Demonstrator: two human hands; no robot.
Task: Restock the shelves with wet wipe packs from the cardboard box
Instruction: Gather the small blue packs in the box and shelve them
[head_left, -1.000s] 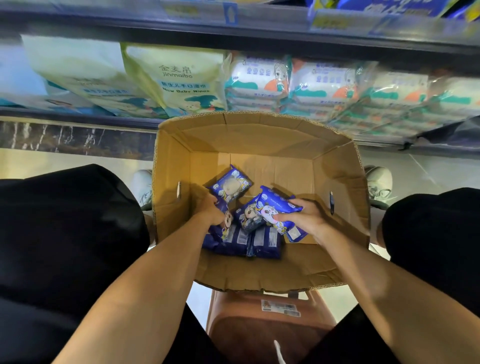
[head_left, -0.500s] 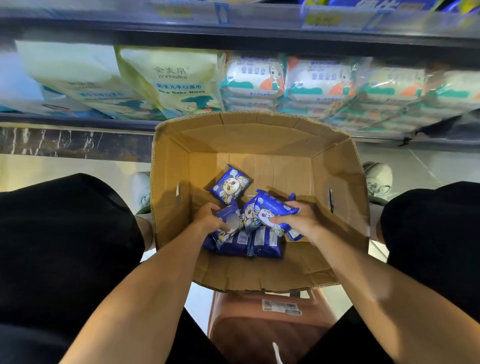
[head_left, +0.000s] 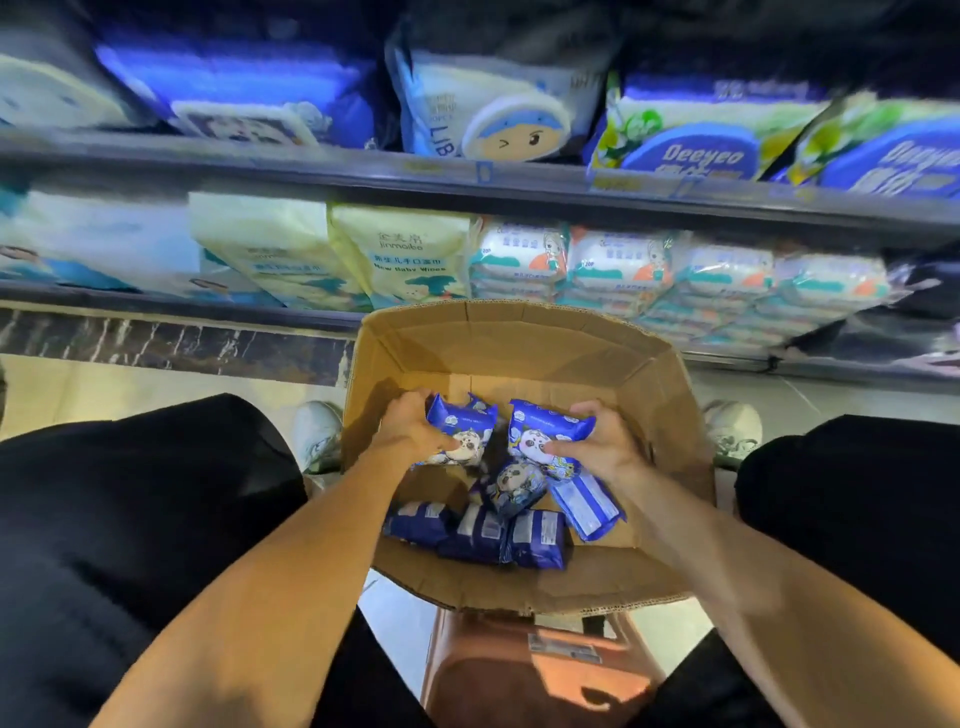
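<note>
Head view looks down into an open cardboard box (head_left: 524, 340) set between the person's knees, on a brown stool (head_left: 524, 670). Both hands are inside it. His or her left hand (head_left: 415, 434) is curled round a blue wet wipe pack (head_left: 462, 428), thumb across its printed face. To its right, the right hand (head_left: 602, 441) grips a second blue pack (head_left: 545, 431) the same way, with another pack (head_left: 587, 501) hanging just beneath that palm; whether the fingers also hold that lower one I cannot tell. Below and between the two hands, more loose packs (head_left: 483, 532) lie on the box floor, one tilted and the rest flat in a row.

Beyond the hands, past the far wall of the box, a lower shelf (head_left: 171, 304) carries yellow baby wipe bags (head_left: 400, 254) and stacked white packs (head_left: 618, 265). Higher up, an upper shelf (head_left: 363, 174) holds larger blue and white bags, blurred.

Judging by this, the step in hand is the pick: one pack in each hand, not yet clear of the box. Next the packs must be lifted over the far wall and carried forward to a gap on a shelf. No matching blue row is visible, so the right slot has to be found first.
</note>
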